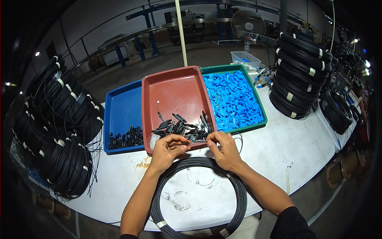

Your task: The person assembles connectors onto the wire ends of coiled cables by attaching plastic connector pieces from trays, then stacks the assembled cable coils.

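Note:
My left hand (169, 150) is closed in a pinch on a small black connector part (186, 143), just over the near rim of the red tray (175, 89). Facing it, my right hand (225, 150) pinches the thin end of a black cable; the fingers hide most of it. A loop of that cable (241, 143) curves out to the right of the hand. Below both hands a coil of black cable (242, 191), bound with white tape, lies on the white table (278, 159). Black connector parts (179, 125) are heaped in the near end of the red tray.
A blue tray (123, 99) with small black pieces stands left, a green tray (260, 99) of blue clips right. Taped cable coils are stacked at far left (59, 151) and right (298, 75). Behind are a clear plastic bin (244, 59), a pale pole (181, 36) and a fan (248, 26).

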The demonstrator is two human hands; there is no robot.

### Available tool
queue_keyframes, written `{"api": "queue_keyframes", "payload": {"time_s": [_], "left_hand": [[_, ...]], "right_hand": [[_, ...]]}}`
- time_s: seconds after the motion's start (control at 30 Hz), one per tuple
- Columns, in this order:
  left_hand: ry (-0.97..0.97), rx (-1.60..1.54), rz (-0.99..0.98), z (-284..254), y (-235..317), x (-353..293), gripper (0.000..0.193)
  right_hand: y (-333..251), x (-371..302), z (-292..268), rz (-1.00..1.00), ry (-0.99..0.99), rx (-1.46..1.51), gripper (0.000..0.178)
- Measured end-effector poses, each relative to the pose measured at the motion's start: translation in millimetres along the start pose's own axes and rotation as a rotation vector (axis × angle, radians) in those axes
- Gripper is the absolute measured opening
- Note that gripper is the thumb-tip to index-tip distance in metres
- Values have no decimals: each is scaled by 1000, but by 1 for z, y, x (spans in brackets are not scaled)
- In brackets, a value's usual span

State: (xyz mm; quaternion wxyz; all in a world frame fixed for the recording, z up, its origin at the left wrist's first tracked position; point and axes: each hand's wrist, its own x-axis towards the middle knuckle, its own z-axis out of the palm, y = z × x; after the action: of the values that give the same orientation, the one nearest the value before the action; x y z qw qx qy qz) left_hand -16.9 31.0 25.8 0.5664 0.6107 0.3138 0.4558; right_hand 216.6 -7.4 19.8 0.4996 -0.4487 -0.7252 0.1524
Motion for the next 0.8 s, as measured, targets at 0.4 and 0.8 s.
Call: {"api": "queue_keyframes", "payload": {"time_s": [0.4, 0.8], "left_hand": [[-19, 191, 2, -19, 17, -12, 21], [462, 933, 26, -213, 50, -70, 18]], "right_hand": [[-11, 6, 13, -146, -25, -146, 5], [-52, 52, 110, -407, -446, -105, 16]]}}
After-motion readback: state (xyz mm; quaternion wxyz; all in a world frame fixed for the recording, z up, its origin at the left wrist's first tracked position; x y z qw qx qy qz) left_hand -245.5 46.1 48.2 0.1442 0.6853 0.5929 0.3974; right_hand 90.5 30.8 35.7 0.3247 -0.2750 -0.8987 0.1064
